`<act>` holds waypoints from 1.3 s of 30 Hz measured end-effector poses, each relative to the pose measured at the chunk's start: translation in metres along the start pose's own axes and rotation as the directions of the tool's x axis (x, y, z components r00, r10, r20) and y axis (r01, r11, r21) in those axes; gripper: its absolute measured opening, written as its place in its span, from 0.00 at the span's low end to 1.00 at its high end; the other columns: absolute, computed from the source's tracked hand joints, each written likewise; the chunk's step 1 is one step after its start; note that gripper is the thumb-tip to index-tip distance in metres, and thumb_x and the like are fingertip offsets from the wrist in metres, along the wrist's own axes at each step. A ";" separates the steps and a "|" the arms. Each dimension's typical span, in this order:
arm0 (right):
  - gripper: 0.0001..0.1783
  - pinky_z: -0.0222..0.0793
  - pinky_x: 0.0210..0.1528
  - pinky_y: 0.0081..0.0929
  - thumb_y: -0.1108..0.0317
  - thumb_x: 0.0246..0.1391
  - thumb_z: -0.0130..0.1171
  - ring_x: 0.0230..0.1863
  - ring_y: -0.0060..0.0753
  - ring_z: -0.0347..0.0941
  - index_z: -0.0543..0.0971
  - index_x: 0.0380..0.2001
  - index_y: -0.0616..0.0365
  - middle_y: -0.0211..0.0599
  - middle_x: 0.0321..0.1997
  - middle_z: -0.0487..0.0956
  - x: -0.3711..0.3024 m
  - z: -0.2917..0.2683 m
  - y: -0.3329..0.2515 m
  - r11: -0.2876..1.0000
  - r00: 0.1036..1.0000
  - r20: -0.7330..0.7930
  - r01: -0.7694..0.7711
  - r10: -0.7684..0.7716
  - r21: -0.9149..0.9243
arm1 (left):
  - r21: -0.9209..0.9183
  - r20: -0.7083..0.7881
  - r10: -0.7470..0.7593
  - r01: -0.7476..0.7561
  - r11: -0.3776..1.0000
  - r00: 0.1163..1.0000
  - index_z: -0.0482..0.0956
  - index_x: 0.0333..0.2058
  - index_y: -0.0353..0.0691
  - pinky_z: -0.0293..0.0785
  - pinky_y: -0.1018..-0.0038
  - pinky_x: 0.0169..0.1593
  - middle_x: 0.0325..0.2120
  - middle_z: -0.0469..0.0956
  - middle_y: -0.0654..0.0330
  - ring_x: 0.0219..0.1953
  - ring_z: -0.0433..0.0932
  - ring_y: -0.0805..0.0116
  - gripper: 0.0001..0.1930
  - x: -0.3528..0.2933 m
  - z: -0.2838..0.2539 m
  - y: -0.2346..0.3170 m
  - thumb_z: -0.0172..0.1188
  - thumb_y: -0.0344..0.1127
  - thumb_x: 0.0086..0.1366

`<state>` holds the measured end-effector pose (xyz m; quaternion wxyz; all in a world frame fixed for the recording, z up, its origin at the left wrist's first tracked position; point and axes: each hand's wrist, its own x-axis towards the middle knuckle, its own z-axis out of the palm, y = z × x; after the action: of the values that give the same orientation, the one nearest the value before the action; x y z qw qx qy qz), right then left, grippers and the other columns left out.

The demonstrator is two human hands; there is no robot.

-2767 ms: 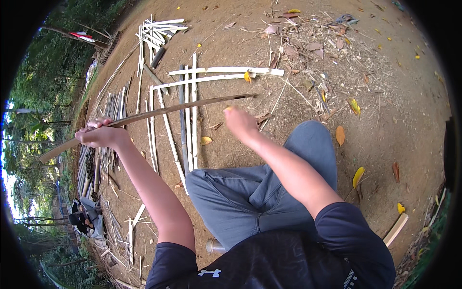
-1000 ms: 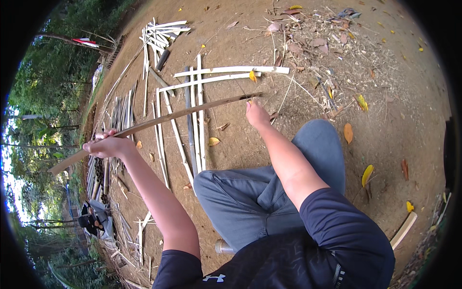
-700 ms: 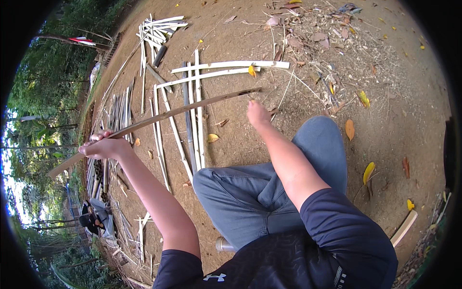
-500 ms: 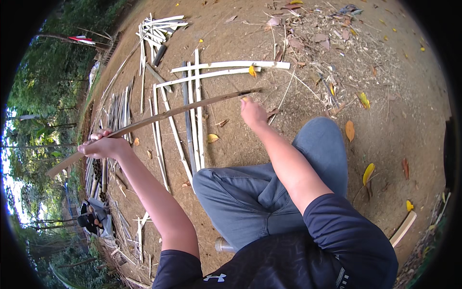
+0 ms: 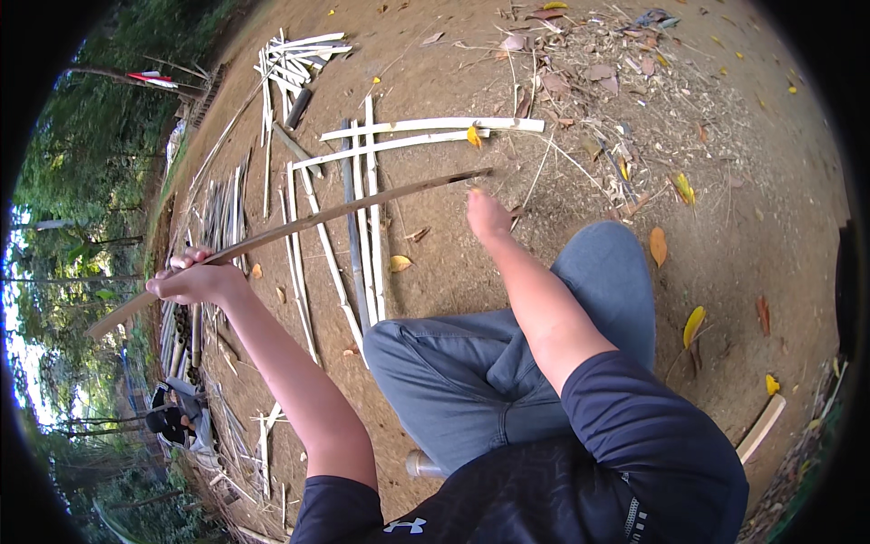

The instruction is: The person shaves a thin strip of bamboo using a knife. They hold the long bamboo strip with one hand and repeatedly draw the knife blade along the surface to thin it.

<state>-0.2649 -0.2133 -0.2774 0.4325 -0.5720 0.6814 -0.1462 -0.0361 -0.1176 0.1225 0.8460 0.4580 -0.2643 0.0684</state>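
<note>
A long, thin brown strip of wood or bamboo point(image 5: 335, 211) slants across the view, bowed slightly, with a darkened tip at its far right end. My left hand point(image 5: 195, 279) is closed around it near its lower left end. Just below the dark tip is my right hand point(image 5: 489, 216), its fingers curled together and a little blurred; a small yellowish spot shows at the fingertips, too small to name. A gap separates this hand from the strip. Beneath the strip, pale peeled sticks point(image 5: 373, 227) and a dark stick point(image 5: 356, 236) lie on the ground.
Two pale sticks point(image 5: 435, 123) cross the others farther off. A heap of pale pieces point(image 5: 299, 59) lies at the far left, with more thin sticks point(image 5: 222, 218) nearer. Another person point(image 5: 181, 412) is at the left. Dry leaves and shavings point(image 5: 616, 100) litter the dirt at far right.
My right hand has moved a little to the right and toward me, away from the strip's dark tip. The left hand and the strip have hardly moved.
</note>
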 end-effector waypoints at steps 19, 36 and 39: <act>0.25 0.74 0.53 0.48 0.51 0.70 0.39 0.51 0.52 0.79 0.75 0.53 0.59 0.56 0.48 0.81 -0.004 0.002 0.007 0.975 0.979 -0.053 -0.188 0.196 0.122 | -0.004 0.031 0.022 -0.022 1.000 0.999 0.53 0.32 0.49 0.59 0.83 0.15 0.15 0.58 0.68 0.12 0.59 0.77 0.21 -0.001 0.003 0.000 0.32 0.59 0.74; 0.25 0.76 0.48 0.48 0.51 0.70 0.40 0.47 0.52 0.81 0.75 0.48 0.61 0.50 0.44 0.83 -0.003 -0.006 -0.016 1.000 0.991 -0.129 -0.027 0.026 -0.005 | -0.001 0.005 -0.018 0.018 1.000 1.000 0.53 0.32 0.49 0.58 0.82 0.15 0.15 0.57 0.67 0.13 0.59 0.76 0.21 0.014 -0.012 -0.013 0.32 0.61 0.74; 0.25 0.77 0.46 0.50 0.50 0.70 0.41 0.45 0.53 0.82 0.75 0.47 0.61 0.51 0.42 0.84 -0.006 -0.008 -0.019 0.999 0.988 -0.145 -0.051 0.051 0.004 | 0.002 -0.005 -0.007 0.007 1.000 1.000 0.53 0.32 0.50 0.58 0.82 0.15 0.15 0.57 0.67 0.13 0.59 0.76 0.22 0.015 -0.015 -0.014 0.32 0.61 0.74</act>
<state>-0.2591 -0.2159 -0.2567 0.3854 -0.5421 0.7256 -0.1766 -0.0126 -0.1155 0.1128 0.8464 0.4597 -0.2605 0.0667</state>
